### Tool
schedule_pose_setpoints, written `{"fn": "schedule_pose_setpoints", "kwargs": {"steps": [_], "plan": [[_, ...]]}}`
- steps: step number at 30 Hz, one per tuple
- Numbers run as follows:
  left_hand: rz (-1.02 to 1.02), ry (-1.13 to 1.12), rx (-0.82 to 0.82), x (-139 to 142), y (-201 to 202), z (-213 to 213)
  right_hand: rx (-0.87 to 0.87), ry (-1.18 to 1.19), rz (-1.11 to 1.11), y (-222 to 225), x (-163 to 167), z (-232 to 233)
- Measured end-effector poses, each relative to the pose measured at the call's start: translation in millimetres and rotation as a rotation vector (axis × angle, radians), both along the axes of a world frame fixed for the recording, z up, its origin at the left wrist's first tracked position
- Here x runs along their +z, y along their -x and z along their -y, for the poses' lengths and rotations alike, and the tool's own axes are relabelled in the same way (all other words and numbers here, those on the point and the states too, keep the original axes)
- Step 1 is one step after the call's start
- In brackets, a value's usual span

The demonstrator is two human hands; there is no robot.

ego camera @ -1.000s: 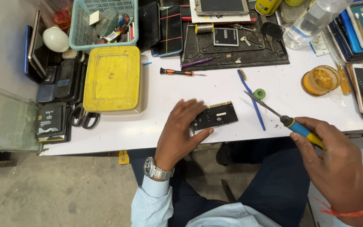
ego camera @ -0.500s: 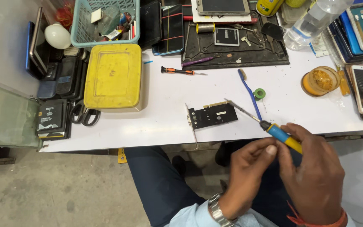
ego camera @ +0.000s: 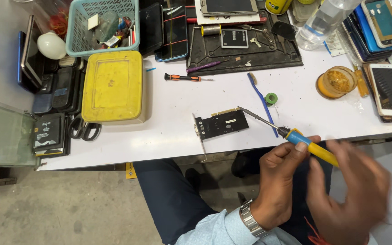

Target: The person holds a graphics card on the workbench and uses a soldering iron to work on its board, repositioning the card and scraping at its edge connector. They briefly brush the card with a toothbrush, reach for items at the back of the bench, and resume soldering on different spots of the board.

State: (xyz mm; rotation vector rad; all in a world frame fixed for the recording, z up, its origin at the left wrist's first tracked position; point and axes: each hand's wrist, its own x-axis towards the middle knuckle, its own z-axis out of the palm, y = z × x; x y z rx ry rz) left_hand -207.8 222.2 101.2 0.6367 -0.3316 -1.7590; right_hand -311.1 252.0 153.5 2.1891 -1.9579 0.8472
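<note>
Both hands sit below the table edge, at 5 o'clock in the head view. The left hand [ego camera: 280,174], with a metal wristwatch [ego camera: 252,221] and a light blue sleeve [ego camera: 218,229], rises from the lower centre, fingers curled and thumb and forefinger pinched on the front of the yellow-and-blue-handled soldering iron [ego camera: 307,144]. The right hand [ego camera: 348,188] is blurred. It lies just behind the left hand around the rear of the yellow handle, but whether it is closed on the handle cannot be told. The iron is tilted, its metal tip pointing toward 10 o'clock and ending at the upper right corner of the black rectangular circuit card [ego camera: 222,123]; contact cannot be confirmed.

The card lies flat near the front edge of the white table [ego camera: 169,136], its metal bracket at 9 o'clock overhanging the edge. At 2 o'clock from the card lie a blue-handled brush [ego camera: 262,100] and a small green solder spool [ego camera: 271,98]. At 11 o'clock from the card lies 1 orange-and-black screwdriver [ego camera: 183,78]. A yellow rectangular plastic box [ego camera: 113,86] stands at 9 o'clock, with black scissors [ego camera: 83,129] just beside it. Behind the box is a turquoise plastic basket [ego camera: 100,22] holding small parts. A black work mat [ego camera: 246,50] sits at 12 o'clock, a round amber tin [ego camera: 336,81] at 2 o'clock, and a white-framed smartphone [ego camera: 390,90] at 3 o'clock.

Below the table is bare grey concrete floor [ego camera: 60,208].
</note>
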Motion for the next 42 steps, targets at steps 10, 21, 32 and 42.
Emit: {"fn": "schedule_pose_setpoints", "kwargs": {"steps": [10, 21, 32, 42], "plan": [[0.013, -0.028, -0.032, 20, 0, -9, 0.116, -0.025, 1.335, 7, -85, -5], [0.0, 0.017, 0.074, 23, -3, -2, 0.521, 0.028, 1.413, 18, -89, 24], [0.009, 0.058, -0.026, 12, -2, 0, 0.256, 0.259, 0.765, 20, -87, 44], [1.043, 0.374, 0.462, -12, -94, -32, 0.223, 0.203, 0.977, 11, -86, 54]]}}
